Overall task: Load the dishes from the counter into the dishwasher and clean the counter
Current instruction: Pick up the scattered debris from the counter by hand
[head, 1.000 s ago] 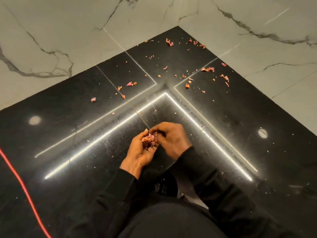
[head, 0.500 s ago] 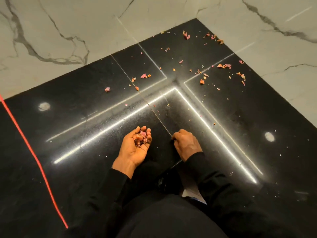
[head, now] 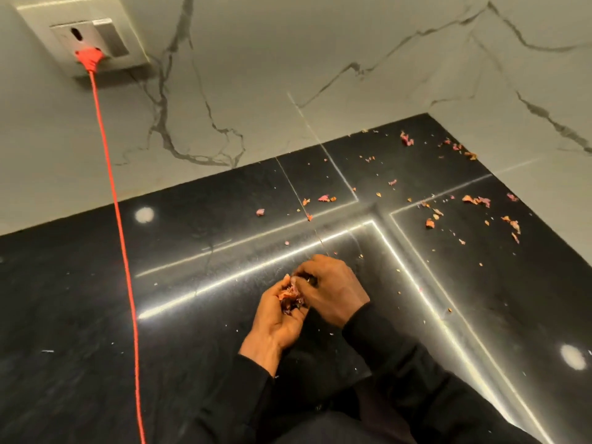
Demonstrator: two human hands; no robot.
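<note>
L hand (head: 278, 320) is palm-up and cupped just above the counter (head: 80, 299), fingers curled round a small heap of pink-orange scraps (head: 290, 296) sitting in the palm. R hand (head: 334, 291) is right against it, back of hand up, fingers bent down w/ tips at the top of that heap; can't tell if they pinch a bit or only touch it. Both wrists are in black sleeves (head: 400, 363), coming in from bottom centre. Counter is glossy black stone, w/ L-shaped strip-light reflections running past the hands. More loose bits (head: 474, 200) of the same stuff lie farther back, mostly toward the far-right corner where counter meets wall, a few nearer the middle, all well apart from the hands. White marble wall (head: 256, 75) w/ grey veins behind. Far left, a red cord (head: 121, 238) crosses the counter and runs up the wall to a red plug (head: 89, 57) in a wall socket (head: 96, 30).
</note>
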